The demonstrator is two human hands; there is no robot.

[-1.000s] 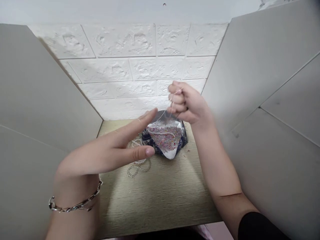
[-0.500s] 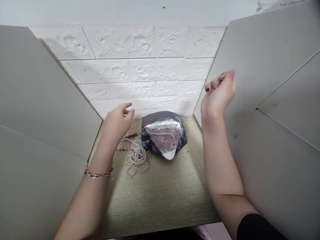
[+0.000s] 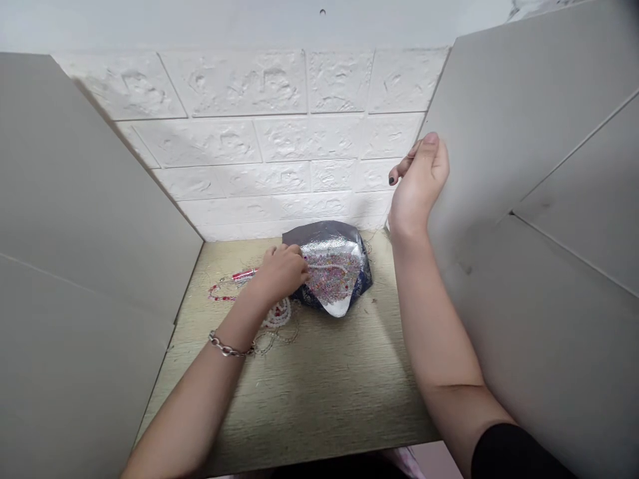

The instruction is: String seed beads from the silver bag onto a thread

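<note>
My left hand (image 3: 285, 271) reaches over the left side of a dark blue patterned pouch (image 3: 364, 287) with a silvery lining. Loose, multicoloured seed beads (image 3: 329, 283) fill the pouch's opening. A short string of white beads (image 3: 329, 267) lies on them, its left end at my left fingertips. Those fingers are curled and closed; whatever is between them is hidden. My right hand (image 3: 422, 169) is raised high by the right panel, wrist bent, thumb and fingers closed together. Anything in that grip is too small to make out.
Coiled white bead strands (image 3: 279, 313) lie on the wooden tabletop (image 3: 319, 386), left of the pouch. Beside them are a red pen-like stick (image 3: 243, 274) and a red-and-pink beaded string (image 3: 215, 293). A white brick-patterned wall (image 3: 214, 143) and grey side panels (image 3: 529, 133) enclose the table.
My left hand has moved right and down onto the pouch's left side, its fingers closing. My right hand has shifted a little to the left, still raised.
</note>
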